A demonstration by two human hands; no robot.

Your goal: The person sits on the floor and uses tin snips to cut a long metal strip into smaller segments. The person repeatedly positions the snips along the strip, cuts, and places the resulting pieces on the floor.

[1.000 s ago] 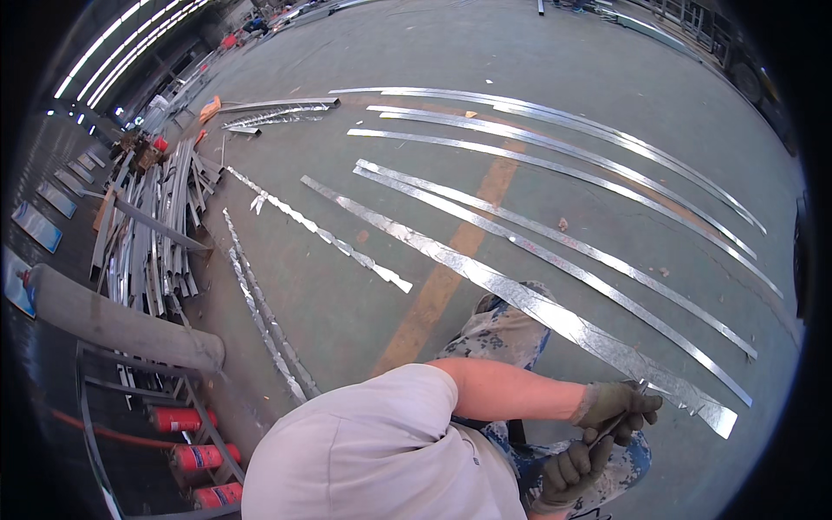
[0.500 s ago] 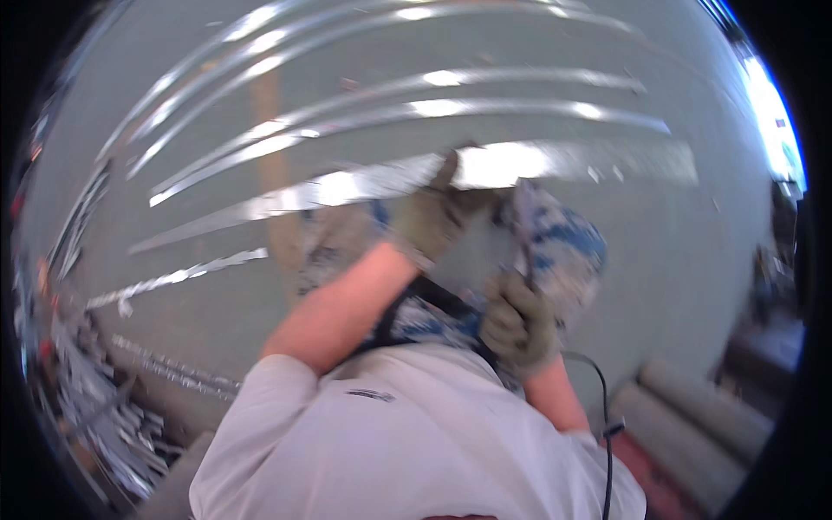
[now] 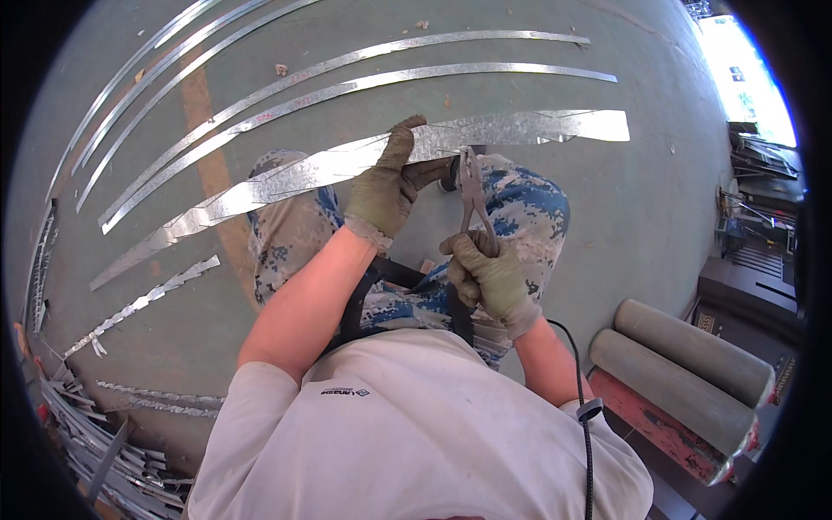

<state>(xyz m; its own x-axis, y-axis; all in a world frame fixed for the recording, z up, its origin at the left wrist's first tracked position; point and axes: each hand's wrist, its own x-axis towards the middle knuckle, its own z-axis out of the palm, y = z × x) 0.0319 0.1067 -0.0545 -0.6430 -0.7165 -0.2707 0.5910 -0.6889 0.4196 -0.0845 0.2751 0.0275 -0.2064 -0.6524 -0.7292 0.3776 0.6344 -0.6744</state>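
Observation:
A long, shiny sheet-metal strip point(image 3: 286, 184) runs across in front of my knees, with slits and folds along its length. My left hand point(image 3: 381, 195), in a dull green work glove, grips the strip near its middle, thumb over the top face and fingers partly hidden beneath. My gloved right hand point(image 3: 494, 279) is closed around the handles of metal pliers point(image 3: 472, 195). Their jaws point away from me and meet the strip's near edge, just right of my left hand. Whether the jaws bite on the metal I cannot tell.
Several narrow metal strips point(image 3: 416, 80) lie on the green floor beyond. A short jagged strip point(image 3: 143, 303) lies at left, with a heap of metal scrap point(image 3: 113, 459) lower left. Two grey rollers point(image 3: 685, 347) on a red frame stand at right. A black cord point(image 3: 582, 373) hangs by my right arm.
The picture has gone from blurred to sharp, and my hands, the pliers and the strip appear farther left and higher. Both hands keep their holds, with the pliers still at the strip's near edge.

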